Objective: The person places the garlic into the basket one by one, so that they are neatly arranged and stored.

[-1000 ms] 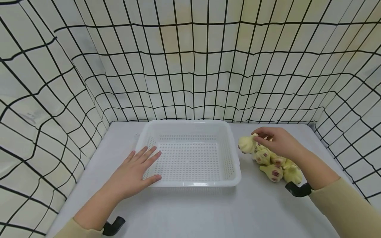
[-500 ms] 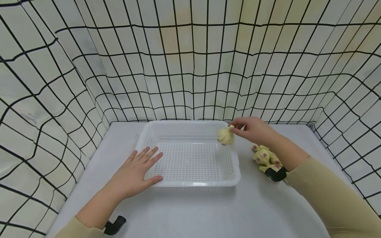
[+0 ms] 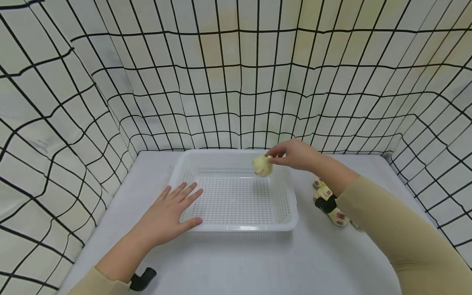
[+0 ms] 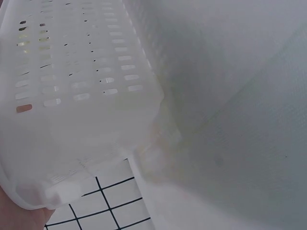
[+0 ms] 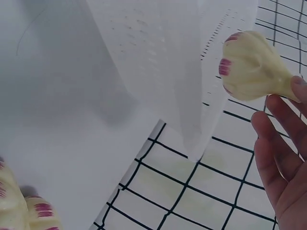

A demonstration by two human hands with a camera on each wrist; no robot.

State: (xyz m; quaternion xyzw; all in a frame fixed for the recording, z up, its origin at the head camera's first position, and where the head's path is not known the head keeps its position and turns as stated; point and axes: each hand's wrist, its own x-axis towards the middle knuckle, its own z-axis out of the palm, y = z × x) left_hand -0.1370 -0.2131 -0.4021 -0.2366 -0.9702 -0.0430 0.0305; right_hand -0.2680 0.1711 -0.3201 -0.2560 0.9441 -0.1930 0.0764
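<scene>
In the head view a white perforated basket (image 3: 236, 228) stands on the table. Over its back right part, the right hand (image 3: 295, 155) pinches a pale garlic bulb (image 3: 262, 166) by its stem. The right wrist view shows the bulb (image 5: 252, 67) with purple marks, held between thumb and fingers of the right hand (image 5: 288, 158). The left hand (image 3: 162, 219) lies with spread, straight fingers at the basket's left side. In the left wrist view, part of the left hand (image 4: 21, 215) touches the basket's edge (image 4: 29, 203); its fingers are mostly hidden.
Several garlic bulbs (image 3: 337, 217) lie right of the basket, partly hidden by the right forearm and a black wrist piece (image 3: 326, 203). Black grid netting (image 3: 239, 92) over white sheeting rises behind and at both sides of the white table (image 3: 239, 262).
The right hand has moved left with the garlic bulb, from above the pile to over the basket. The left hand has stayed nearly still.
</scene>
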